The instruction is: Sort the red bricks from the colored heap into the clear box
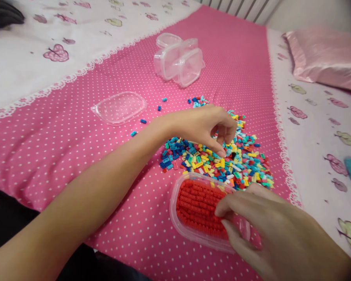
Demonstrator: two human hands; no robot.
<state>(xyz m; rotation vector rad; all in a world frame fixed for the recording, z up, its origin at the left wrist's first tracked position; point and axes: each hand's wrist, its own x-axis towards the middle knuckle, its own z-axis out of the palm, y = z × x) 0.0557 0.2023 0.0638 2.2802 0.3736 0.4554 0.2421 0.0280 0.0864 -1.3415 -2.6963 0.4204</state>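
Many tiny, bright plastic bricks (206, 166) sit heaped under my left hand (203, 121), thumb and fingers apart. They look light and hard; I'd pinch the sides. My right hand (269, 222) is narrow over red plastic bricks (197, 207) in a clear oval plastic tub (173, 208); I can't tell if it holds one. Its rim is close; pink dotted cloth (146, 226) leaves room left.

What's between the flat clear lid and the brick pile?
In the head view: a few loose blue and teal bricks on the dotted sheet, with the left wrist crossing the stretch.
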